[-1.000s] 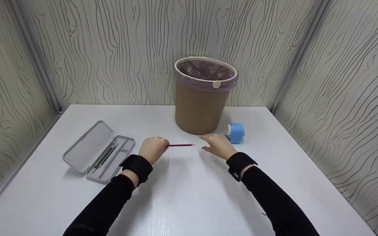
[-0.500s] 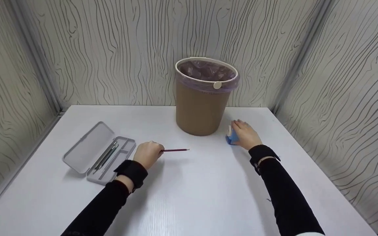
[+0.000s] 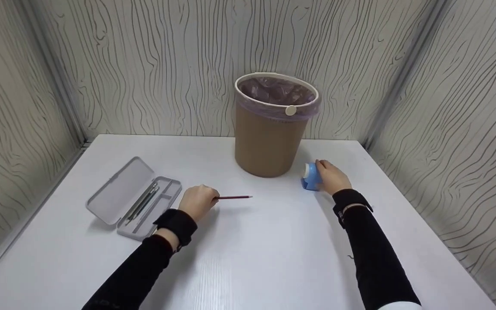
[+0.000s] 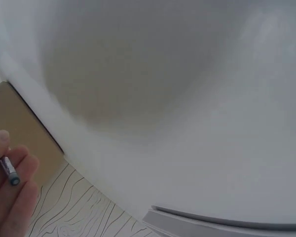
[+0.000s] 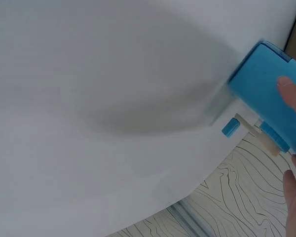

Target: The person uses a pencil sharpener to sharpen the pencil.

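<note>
In the head view my left hand (image 3: 198, 202) pinches a dark red pencil (image 3: 236, 197), which points right, level over the white table. The left wrist view shows the pencil's blunt end (image 4: 11, 172) sticking out between thumb and fingers. My right hand (image 3: 333, 177) grips a blue crank pencil sharpener (image 3: 311, 178) from its right side, right of the bin. Seen from the right wrist, the thumb (image 5: 288, 90) lies on the blue body, and a cream crank arm with a blue knob (image 5: 231, 127) juts out. Part of the sharpener is hidden by the hand.
A brown bin (image 3: 269, 142) with a purple liner stands at the back, between and behind both hands. Left of my left hand lies an open grey pencil case (image 3: 121, 189) holding several pencils (image 3: 142, 202). Patterned walls (image 3: 179, 64) enclose the table.
My right hand has moved right, from in front of the bin to the sharpener, and taken hold of it. The left hand, still pinching the pencil, has shifted slightly left.
</note>
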`<action>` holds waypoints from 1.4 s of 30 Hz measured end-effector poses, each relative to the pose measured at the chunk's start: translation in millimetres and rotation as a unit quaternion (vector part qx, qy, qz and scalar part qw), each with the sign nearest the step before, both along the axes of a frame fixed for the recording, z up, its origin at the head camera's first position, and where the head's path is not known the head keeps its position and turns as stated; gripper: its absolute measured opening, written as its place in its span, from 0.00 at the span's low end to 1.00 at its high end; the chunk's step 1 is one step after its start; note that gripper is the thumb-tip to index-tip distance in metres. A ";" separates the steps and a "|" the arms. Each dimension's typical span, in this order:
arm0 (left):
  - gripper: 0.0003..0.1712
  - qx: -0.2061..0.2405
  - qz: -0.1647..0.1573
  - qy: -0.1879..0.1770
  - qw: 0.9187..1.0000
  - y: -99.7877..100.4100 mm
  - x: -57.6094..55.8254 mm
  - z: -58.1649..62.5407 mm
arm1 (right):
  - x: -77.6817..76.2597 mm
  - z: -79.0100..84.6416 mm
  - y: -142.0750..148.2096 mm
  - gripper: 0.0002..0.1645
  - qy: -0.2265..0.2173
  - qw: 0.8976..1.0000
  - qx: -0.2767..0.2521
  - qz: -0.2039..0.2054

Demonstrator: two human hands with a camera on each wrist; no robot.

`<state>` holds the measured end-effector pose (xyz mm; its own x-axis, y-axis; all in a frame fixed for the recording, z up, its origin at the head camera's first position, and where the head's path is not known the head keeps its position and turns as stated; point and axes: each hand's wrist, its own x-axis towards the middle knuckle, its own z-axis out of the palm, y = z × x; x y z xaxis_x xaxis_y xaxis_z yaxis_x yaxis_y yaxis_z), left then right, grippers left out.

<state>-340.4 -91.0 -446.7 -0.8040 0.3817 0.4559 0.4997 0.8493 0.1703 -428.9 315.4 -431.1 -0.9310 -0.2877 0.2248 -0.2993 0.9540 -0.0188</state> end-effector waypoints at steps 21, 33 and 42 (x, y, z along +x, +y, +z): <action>0.02 0.009 -0.009 -0.026 1.000 -3.3 -5.1 3.9 | 6.4 10.0 -6.9 0.40 -0.045 0.998 -0.049 0.000; 0.04 0.048 -0.009 -0.068 0.996 -4.8 4.5 3.8 | 61.2 18.3 -47.7 0.38 -0.023 0.990 -0.067 0.123; 0.05 0.054 -0.048 -0.076 0.994 -6.3 16.9 3.0 | 99.4 18.1 -80.4 0.38 -0.028 0.985 -0.062 0.160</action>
<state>-323.6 -97.3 -443.6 -0.8294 0.4150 0.3740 0.5386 0.7720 0.3376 -329.4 235.1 -413.0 -0.8087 -0.5423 0.2278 -0.5799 0.7999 -0.1544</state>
